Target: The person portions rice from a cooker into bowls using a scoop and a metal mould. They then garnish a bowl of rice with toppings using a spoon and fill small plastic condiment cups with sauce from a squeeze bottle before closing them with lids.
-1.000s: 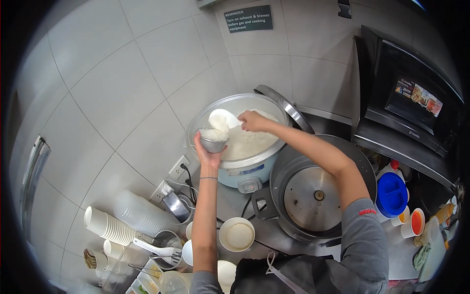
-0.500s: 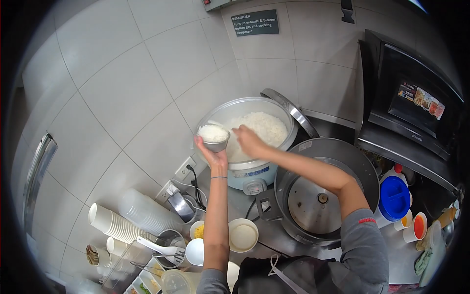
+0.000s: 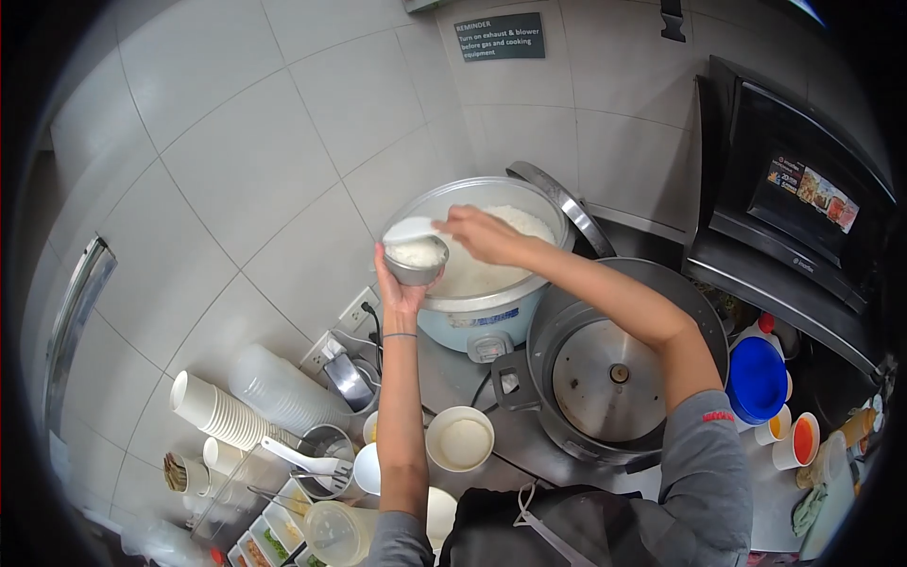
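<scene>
My left hand (image 3: 406, 288) is wrapped round a small metal bowl (image 3: 416, 272) filled with white rice (image 3: 416, 252), held over the left rim of the rice cooker. In my right hand (image 3: 472, 233) is a white rice paddle (image 3: 412, 230), its flat blade at the upper edge of the small bowl, against or just above the rice. The large light-blue rice cooker (image 3: 484, 320) stands open beneath both hands, with more rice inside.
Right of the cooker is a big dark pot (image 3: 694, 312) with a metal disc inside. Stacked paper cups (image 3: 213, 406), clear containers (image 3: 279, 387) and a paper bowl (image 3: 460, 438) stand nearer me. A blue-lidded container (image 3: 756, 378) and a black oven (image 3: 794, 208) are at the right.
The paddle has moved from inside the cooker up to the small bowl's top. My right hand has risen slightly, while my left hand still holds the bowl.
</scene>
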A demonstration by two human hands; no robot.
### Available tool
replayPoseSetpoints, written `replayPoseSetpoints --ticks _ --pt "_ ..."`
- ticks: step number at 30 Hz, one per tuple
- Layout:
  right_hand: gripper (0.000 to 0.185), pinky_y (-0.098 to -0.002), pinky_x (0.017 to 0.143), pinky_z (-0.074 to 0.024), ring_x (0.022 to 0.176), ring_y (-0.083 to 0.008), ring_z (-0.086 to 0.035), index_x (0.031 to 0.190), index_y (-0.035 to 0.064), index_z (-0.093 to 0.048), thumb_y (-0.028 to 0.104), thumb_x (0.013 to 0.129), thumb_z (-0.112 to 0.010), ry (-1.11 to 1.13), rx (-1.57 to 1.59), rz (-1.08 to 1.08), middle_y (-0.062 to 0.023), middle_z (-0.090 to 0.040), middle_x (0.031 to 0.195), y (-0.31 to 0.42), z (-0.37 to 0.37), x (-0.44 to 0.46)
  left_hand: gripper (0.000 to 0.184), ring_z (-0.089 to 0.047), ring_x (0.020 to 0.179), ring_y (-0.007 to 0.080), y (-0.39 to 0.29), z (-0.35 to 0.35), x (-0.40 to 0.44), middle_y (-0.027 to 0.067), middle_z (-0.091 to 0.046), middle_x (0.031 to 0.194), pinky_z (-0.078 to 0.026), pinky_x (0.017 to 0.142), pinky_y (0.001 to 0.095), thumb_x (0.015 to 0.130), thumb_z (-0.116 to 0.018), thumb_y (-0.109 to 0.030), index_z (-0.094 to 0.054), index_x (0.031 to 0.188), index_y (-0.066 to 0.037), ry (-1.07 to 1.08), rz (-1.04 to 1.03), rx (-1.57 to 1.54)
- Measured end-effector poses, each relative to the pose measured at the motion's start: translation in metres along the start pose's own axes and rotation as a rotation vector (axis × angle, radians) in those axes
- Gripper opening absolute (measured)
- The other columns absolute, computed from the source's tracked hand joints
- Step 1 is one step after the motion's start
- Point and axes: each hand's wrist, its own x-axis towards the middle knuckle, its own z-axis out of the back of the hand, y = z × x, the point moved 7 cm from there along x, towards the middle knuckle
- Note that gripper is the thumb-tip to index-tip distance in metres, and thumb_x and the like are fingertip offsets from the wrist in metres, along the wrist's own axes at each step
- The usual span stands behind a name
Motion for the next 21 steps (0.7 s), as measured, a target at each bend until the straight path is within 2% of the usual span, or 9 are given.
replayPoseSetpoints --ticks 2,6,7,10,11,14,15,18,21 --pt "0.045 -0.0357 0.076 -0.0466 0.092 -0.0282 -0.051 0.118 0.0042 -0.053 -0.009 0.076 -0.045 -0.032 0.000 0.080 -0.0122 -0.052 0.096 0.018 -0.014 -0.010 0.072 -0.040 0.119 0.0362 -0.004 -0.001 -0.002 0.0179 -0.038 0.132 -0.035 0.089 0.0616 0.081 -0.041 -0.064 -0.034 0.132 -0.013 0.002 0.054 -0.119" --pt "0.044 -0.0339 0.072 -0.0454 0.088 -0.0257 -0.049 0.120 0.0065 -0.053 -0.005 0.077 -0.049 -0.094 -0.214 0.248 -0.0102 -0.053 0.095 0.039 0.025 -0.006 0.077 -0.036 0.122 0.0374 -0.004 0.004 -0.031 0.0180 -0.035 0.135 -0.031 0.092 0.0641 0.080 -0.045 -0.064 -0.032 0.133 -0.011 -0.072 0.033 -0.053" --pt "0.047 -0.0323 0.063 -0.0461 0.074 -0.0224 -0.052 0.124 0.0098 -0.051 -0.002 0.078 -0.051 -0.200 -0.181 0.269 -0.0087 -0.054 0.083 0.038 0.032 -0.003 0.079 -0.034 0.122 0.0380 -0.007 0.001 -0.039 0.0178 -0.033 0.136 -0.029 0.093 0.0637 0.079 -0.047 -0.064 -0.031 0.133 -0.009 -0.059 -0.001 -0.089" --pt "0.047 -0.0298 0.052 -0.0436 0.054 -0.0155 -0.048 0.129 0.0142 -0.047 0.005 0.083 -0.052 0.009 0.571 -0.290 -0.0056 -0.052 0.067 0.025 0.029 -0.003 0.080 -0.034 0.122 0.0381 -0.017 -0.009 -0.067 0.0170 -0.033 0.136 -0.030 0.094 0.0623 0.078 -0.047 -0.065 -0.031 0.134 -0.010 -0.056 -0.094 -0.194" --pt "0.040 -0.0254 0.043 -0.0371 0.044 -0.0082 -0.037 0.129 0.0178 -0.048 0.015 0.089 -0.051 0.049 0.741 -0.345 -0.0001 -0.043 0.056 0.035 0.023 -0.009 0.080 -0.035 0.122 0.0374 -0.021 -0.010 -0.076 0.0162 -0.035 0.135 -0.031 0.094 0.0610 0.079 -0.046 -0.065 -0.031 0.134 -0.010 -0.065 -0.140 -0.182" --pt "0.033 -0.0221 0.040 -0.0305 0.047 -0.0057 -0.033 0.124 0.0207 -0.053 0.022 0.092 -0.048 0.361 0.945 -0.521 0.0029 -0.040 0.058 0.062 -0.005 -0.020 0.074 -0.040 0.118 0.0338 -0.034 -0.026 -0.110 0.0145 -0.041 0.130 -0.033 0.094 0.0582 0.079 -0.046 -0.063 -0.036 0.130 -0.011 -0.135 -0.267 -0.069" --pt "0.029 -0.0209 0.039 -0.0256 0.047 -0.0051 -0.030 0.120 0.0231 -0.057 0.025 0.093 -0.048 0.415 0.792 -0.527 0.0045 -0.036 0.058 0.079 -0.010 -0.024 0.073 -0.040 0.119 0.0327 -0.038 -0.023 -0.117 0.0128 -0.040 0.130 -0.033 0.093 0.0570 0.079 -0.047 -0.062 -0.035 0.131 -0.012 -0.147 -0.290 -0.054" --pt "0.029 -0.0242 0.037 -0.0250 0.042 -0.0072 -0.029 0.111 0.0169 -0.063 0.034 0.091 -0.052 0.410 0.941 -0.478 0.0026 -0.039 0.056 0.113 -0.027 -0.033 0.069 -0.038 0.119 0.0298 -0.044 -0.008 -0.139 0.0089 -0.037 0.131 -0.034 0.093 0.0538 0.079 -0.051 -0.057 -0.032 0.132 -0.016 -0.232 -0.347 0.000" --pt "0.029 -0.0226 0.038 -0.0248 0.045 -0.0061 -0.029 0.120 0.0222 -0.057 0.030 0.093 -0.048 0.509 0.970 -0.481 0.0043 -0.034 0.057 0.149 -0.029 -0.045 0.066 -0.032 0.123 0.0274 -0.054 0.012 -0.165 0.0066 -0.027 0.136 -0.035 0.093 0.0508 0.080 -0.055 -0.049 -0.027 0.133 -0.023 -0.291 -0.359 0.079"
